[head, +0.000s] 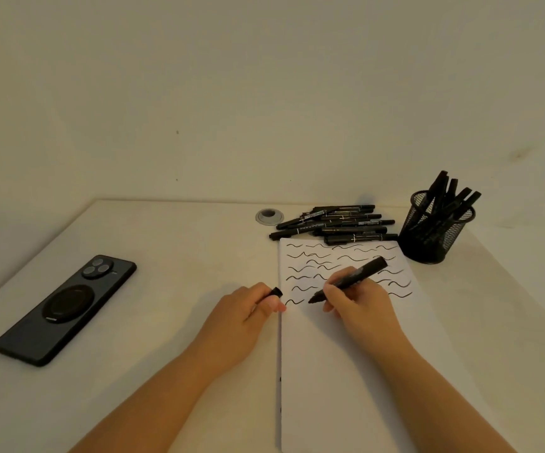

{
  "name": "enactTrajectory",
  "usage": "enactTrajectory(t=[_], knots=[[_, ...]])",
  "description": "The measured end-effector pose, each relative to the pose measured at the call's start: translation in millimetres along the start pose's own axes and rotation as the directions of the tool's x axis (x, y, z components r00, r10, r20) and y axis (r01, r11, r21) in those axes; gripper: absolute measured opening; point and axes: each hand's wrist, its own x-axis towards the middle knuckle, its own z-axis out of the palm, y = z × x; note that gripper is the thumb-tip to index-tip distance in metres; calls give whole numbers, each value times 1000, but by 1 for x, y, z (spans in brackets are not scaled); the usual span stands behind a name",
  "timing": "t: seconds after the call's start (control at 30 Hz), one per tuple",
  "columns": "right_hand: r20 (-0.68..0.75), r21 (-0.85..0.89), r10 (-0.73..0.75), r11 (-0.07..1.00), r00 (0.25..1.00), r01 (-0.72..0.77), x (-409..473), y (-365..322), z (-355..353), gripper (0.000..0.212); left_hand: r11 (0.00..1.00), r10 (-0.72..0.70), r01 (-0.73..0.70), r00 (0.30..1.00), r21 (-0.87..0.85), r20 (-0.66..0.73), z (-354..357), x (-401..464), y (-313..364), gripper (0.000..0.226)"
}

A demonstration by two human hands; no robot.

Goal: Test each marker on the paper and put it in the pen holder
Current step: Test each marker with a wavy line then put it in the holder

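Right hand (352, 297) grips uncapped marker (349, 282), tip at paper (346, 371) to test; left hand (248, 312) pinches cap (276, 291) for recapping

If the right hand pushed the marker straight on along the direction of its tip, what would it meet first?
The right hand aims the marker down-left. First it would probably meet the paper, near the short squiggle; beyond is the left hand holding the cap.

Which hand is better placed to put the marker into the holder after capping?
The right hand, probably. It already grips the uncapped black marker over the white paper, and the black mesh pen holder stands on that side. The left hand holds only the small black cap.
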Motion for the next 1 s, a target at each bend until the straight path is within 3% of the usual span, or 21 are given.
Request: enactTrajectory(t=[0.13,0.37,0.47,0.53,0.8,1.0], knots=[[62,-59,-36,997,997,40,0,-1,1,9,1000,9,-9,1000,1,-5,1,1,-2,22],[-112,-175,-47,984,993,27,1,1,-4,10,1000,15,-15,1000,-8,-12,2,-2,-2,21],[-248,-33,-61,998,967,55,-2,0,-10,11,1000,13,-12,1000,17,-10,2,-1,-3,21],[-262,99,-23,994,965,51,-3,-2,-13,12,999,17,-17,1000,27,-3,2,0,-3,18],[35,495,-35,869,999,13,-9,-10,-12,32,996,83,-83,996,11,9,2,-2,2,16],[90,495,-74,869,993,20,-12,-11,-7,37,996,87,-87,996,21,30,2,-3,6,26]])
